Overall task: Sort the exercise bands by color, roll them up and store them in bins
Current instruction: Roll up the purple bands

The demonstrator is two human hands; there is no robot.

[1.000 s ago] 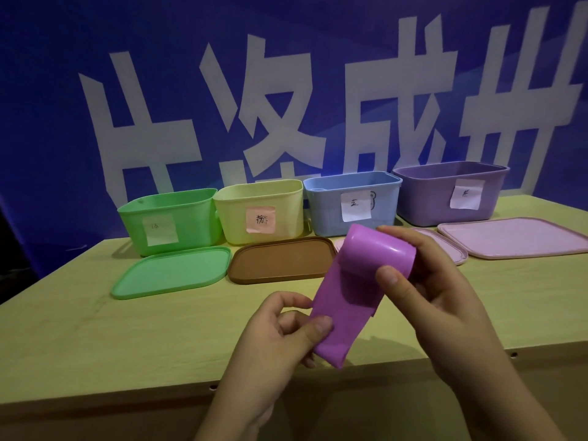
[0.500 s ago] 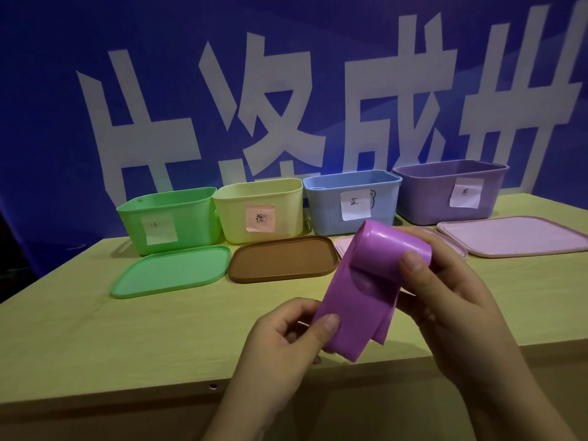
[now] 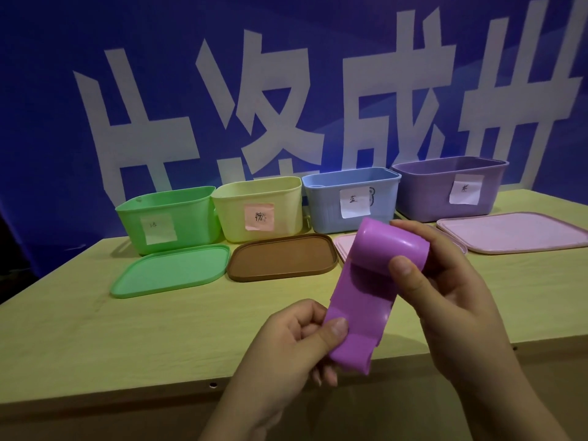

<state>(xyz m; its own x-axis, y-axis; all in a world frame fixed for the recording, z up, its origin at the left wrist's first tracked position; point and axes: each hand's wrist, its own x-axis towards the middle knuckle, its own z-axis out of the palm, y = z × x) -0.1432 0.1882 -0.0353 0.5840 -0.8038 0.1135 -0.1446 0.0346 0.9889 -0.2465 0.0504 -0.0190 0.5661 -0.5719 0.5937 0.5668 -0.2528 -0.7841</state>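
Observation:
A purple exercise band hangs in the air above the table's front edge, rolled at its upper end and flat below. My right hand grips the rolled upper part, thumb on its front. My left hand pinches the band's lower end between thumb and fingers. Four open bins stand in a row at the back: green, yellow, blue and purple, each with a paper label.
Lids lie in front of the bins: a green lid, a brown lid, a small pink lid partly behind the band, and a large pink lid. The wooden table ends just below my hands. A blue banner hangs behind.
The lower end of the band has dropped a little and the roll in my right hand has turned slightly. Both hands keep their hold.

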